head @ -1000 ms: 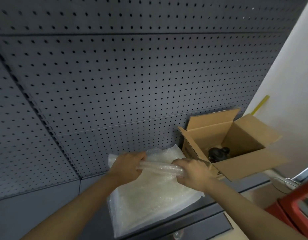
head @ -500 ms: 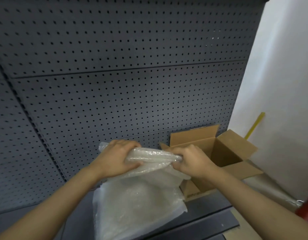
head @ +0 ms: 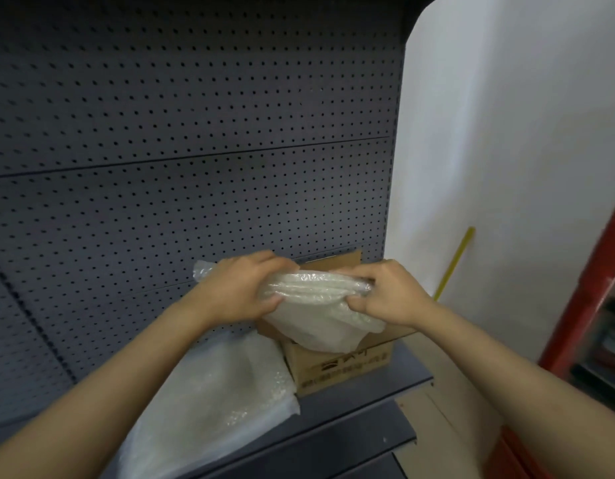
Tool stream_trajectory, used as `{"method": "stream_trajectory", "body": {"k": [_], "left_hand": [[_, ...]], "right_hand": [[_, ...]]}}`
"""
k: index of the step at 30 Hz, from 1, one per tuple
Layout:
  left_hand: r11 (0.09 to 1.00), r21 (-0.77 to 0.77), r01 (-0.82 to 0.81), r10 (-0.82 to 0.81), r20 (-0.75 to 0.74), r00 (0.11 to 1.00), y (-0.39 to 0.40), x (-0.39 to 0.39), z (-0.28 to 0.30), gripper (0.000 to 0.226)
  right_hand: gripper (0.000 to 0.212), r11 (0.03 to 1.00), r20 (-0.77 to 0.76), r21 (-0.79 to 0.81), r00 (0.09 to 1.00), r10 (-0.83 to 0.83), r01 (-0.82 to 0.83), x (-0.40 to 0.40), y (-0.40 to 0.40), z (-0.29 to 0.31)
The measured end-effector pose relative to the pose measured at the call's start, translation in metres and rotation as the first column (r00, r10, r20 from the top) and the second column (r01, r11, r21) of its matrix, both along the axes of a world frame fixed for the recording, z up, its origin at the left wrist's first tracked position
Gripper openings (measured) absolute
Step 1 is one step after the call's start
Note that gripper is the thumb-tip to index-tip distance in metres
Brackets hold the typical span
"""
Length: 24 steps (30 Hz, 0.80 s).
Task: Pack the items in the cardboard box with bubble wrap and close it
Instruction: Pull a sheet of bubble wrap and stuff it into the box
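Both hands clench a folded bundle of bubble wrap (head: 316, 292): the left hand (head: 237, 292) grasps one end, the right hand (head: 389, 292) the other, so its long axis runs hand to hand. The cardboard box (head: 340, 366) sits on the shelf (head: 351, 406) directly beneath the grip, slightly nearer the right hand; the bundle's loose fold hangs over its opening.

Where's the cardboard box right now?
Head view, right of centre: the cardboard box sits on the dark shelf against the pegboard, mostly hidden behind the bubble wrap bundle held in both hands, with more bubble wrap lying left of it.
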State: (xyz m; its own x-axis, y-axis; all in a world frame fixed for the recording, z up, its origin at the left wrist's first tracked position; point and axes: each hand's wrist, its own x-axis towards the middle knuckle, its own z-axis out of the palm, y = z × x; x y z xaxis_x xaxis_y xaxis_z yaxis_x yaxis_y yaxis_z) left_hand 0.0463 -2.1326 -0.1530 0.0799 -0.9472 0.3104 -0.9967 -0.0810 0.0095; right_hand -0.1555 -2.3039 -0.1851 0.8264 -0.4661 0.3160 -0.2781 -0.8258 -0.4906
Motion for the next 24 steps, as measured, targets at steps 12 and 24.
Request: {"method": "stream_trajectory", "body": {"k": [12,24], "left_hand": [[0.992,-0.122,0.032,-0.039,-0.055,0.998,-0.065,0.018,0.006,0.04],[0.959,-0.277,-0.063,-0.096,-0.522,0.847,-0.105,0.104,0.005,0.028]], "right_hand": [[0.04,0.911,0.17,0.405,0.985,0.011,-0.08,-0.029,-0.064,0.006],[0.055,0.763,0.309,0.615,0.951,-0.002,-0.198,0.03,-0.121,-0.006]]}}
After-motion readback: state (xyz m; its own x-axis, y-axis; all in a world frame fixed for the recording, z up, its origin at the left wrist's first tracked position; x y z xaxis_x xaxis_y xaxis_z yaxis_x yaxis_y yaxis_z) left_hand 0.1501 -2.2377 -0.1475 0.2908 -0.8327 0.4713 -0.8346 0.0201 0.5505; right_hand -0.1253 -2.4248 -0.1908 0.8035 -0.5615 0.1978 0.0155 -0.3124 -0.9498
